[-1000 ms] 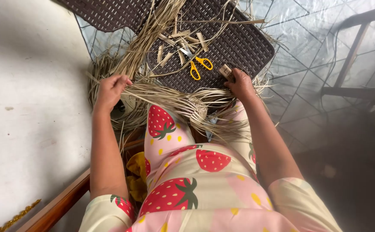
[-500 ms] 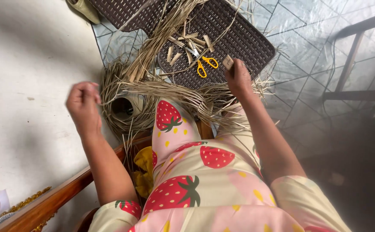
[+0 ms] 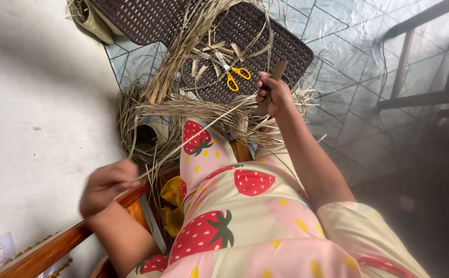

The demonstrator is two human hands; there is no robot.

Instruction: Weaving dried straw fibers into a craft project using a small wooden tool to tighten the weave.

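My left hand point(image 3: 105, 186) is pulled back low at the left and pinches one long dry straw strand point(image 3: 199, 131). The strand runs taut up to my right hand point(image 3: 274, 95). That hand grips a flat wooden stick point(image 3: 271, 85) and presses the strand against it. Below both hands a bundle of straw fibres point(image 3: 193, 110) lies across my knee, over strawberry-print trousers point(image 3: 219, 185). A partly woven straw piece point(image 3: 147, 136) with a dark hollow sits at the left of my knee.
A dark brown woven plastic stool point(image 3: 265, 36) stands ahead, bearing yellow-handled scissors point(image 3: 235, 77) and several short wooden pieces point(image 3: 204, 59). A second brown stool point(image 3: 132, 18) is at the top left. A wooden chair arm point(image 3: 55, 247) runs low left. Dark chair legs point(image 3: 415, 67) stand at the right.
My left hand has drawn a strand out of the bundle, down and back toward my body. My right hand has lifted off the stool with the wooden stick and now holds the strand's other end.
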